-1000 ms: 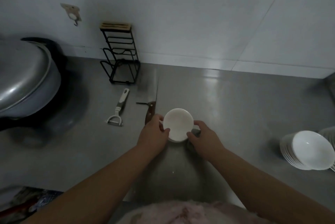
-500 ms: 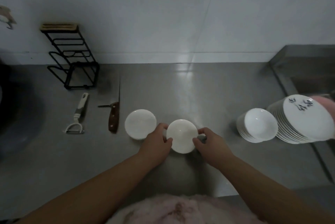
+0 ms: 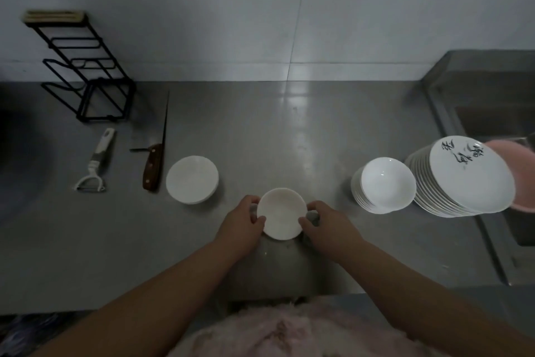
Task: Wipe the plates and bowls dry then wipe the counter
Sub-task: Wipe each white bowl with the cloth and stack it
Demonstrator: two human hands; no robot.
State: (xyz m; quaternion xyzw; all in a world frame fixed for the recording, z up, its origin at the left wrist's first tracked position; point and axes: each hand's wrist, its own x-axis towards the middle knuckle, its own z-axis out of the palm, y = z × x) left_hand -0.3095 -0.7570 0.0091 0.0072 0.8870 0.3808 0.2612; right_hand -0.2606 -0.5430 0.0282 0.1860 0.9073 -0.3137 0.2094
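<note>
A small white bowl (image 3: pixel 281 214) is held over a grey cloth (image 3: pixel 275 267) that hangs down below it above the steel counter (image 3: pixel 289 139). My left hand (image 3: pixel 241 219) grips the bowl's left rim together with the cloth. On the bowl's right rim, with cloth bunched under the fingers, my right hand (image 3: pixel 325 225) grips it too. Another white bowl (image 3: pixel 192 179) sits on the counter to the left. At the right stand a stack of white bowls (image 3: pixel 385 184) and a stack of plates (image 3: pixel 463 177) with black writing.
A knife (image 3: pixel 155 162) and a peeler (image 3: pixel 97 162) lie at the left, behind them a black wire rack (image 3: pixel 84 79). A pink basin (image 3: pixel 518 171) and a sink (image 3: pixel 498 131) are at the right edge. A dark pot shape fills the far left.
The view has swung right, bringing the stacks, basin and sink into sight. One bowl now sits on the counter at the left, and both hands hold another bowl in the cloth.
</note>
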